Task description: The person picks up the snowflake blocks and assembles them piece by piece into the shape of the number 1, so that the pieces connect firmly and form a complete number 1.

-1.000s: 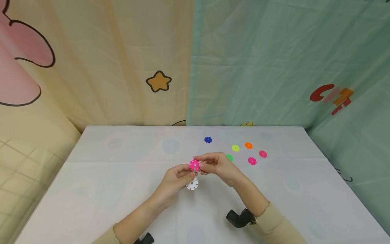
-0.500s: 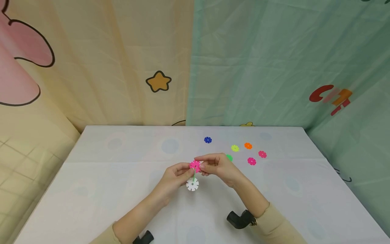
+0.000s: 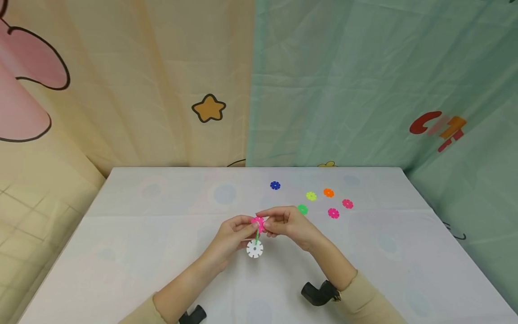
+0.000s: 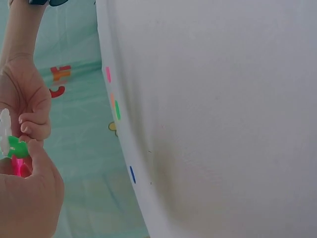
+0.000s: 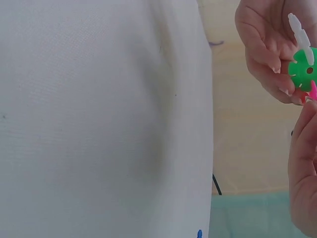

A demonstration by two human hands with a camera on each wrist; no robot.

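Three notched plastic discs are joined in a chain between the two hands, above the table. My left hand point(image 3: 232, 234) pinches the chain where the green disc point(image 5: 300, 74) meets the pink disc point(image 3: 259, 223). From the right, my right hand point(image 3: 289, 225) grips the pink disc's edge between thumb and fingers. Below the left thumb hangs the white disc point(image 3: 255, 248), its face toward the head camera. The green disc appears nearly edge-on in the head view. Fingers cover parts of the pink disc.
On the white-covered table point(image 3: 141, 252) lie loose discs: blue point(image 3: 275, 185), yellow point(image 3: 311, 196), orange point(image 3: 328, 192), green point(image 3: 302, 209) and two pink ones point(image 3: 333, 213). Black wrist mounts point(image 3: 319, 293) stick out by the sleeves. Printed curtains point(image 3: 323, 90) stand behind the table.
Both hands and the joined discs have sunk slightly toward the person. The white disc and more of the green one now show below the left thumb. The loose discs lie where they were.
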